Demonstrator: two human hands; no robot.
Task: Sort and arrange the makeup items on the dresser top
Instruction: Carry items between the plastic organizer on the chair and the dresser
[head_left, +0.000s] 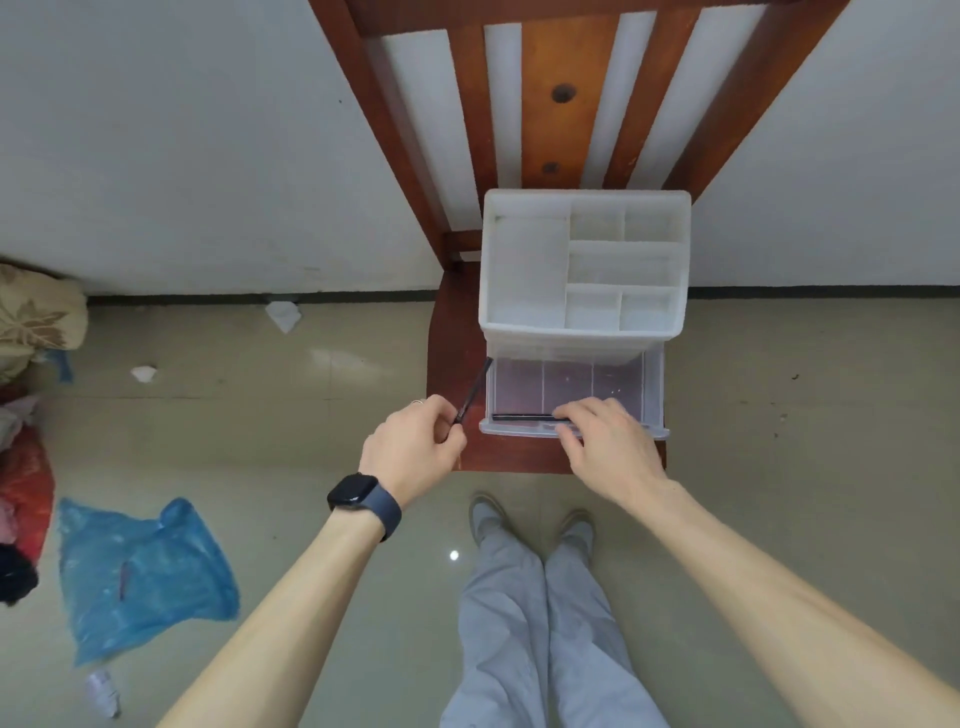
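- A thin dark pencil (474, 387) is in the left hand (413, 447), just left of the open drawer. It slants up and to the right, and its far tip is close to the drawer's left corner.
- The left grip is closed on the near end of that pencil, with the fingers curled round it.
- A second dark pencil (522, 417) lies flat inside the drawer (655, 384), along its front wall.
- The right hand (605, 441) rests on the drawer front. Its fingers reach over the edge and cover the right end of the lying pencil, and the thumb is on the outside.
- I cannot tell whether this grip pinches the pencil, holds the drawer front or only rests there.
- The drawer is the bottom one of a cloudy plastic organiser (584, 332) and is pulled out toward the person. The organiser's top tray is split into several compartments.
- The organiser stands on the seat of a brown wooden chair (452, 353), whose slatted back is against a white wall.
- The left wrist carries a dark watch (363, 499), and a ring (418, 401) shows on one finger.
- Grey trousers (519, 623) and shoes (485, 512) show below the chair.
- On the floor to the left lie a blue plastic bag (140, 571) and two scraps of crumpled paper (283, 314).
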